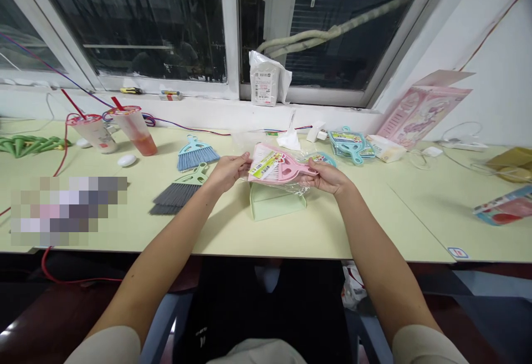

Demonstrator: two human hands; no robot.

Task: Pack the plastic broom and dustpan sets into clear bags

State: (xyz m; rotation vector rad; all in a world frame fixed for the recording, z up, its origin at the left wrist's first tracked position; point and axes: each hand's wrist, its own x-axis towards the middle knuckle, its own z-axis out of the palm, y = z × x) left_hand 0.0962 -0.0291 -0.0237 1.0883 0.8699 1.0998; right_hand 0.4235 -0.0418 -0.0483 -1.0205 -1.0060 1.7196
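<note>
Above a pale green table (366,225), both hands (279,174) closed on pink wrapped brush set (276,167)

Pink brush-and-dustpan set (286,169), blue brush (196,156), pale-green dustpan (274,203).

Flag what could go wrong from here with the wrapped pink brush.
The pink brush might slip: the left hand and right hand grip its ends, with loose clear wrap around it. If dropped, it could knock the green dustpan below. The left forearm, close beside the grey-bristled brush, may nudge it.
</note>
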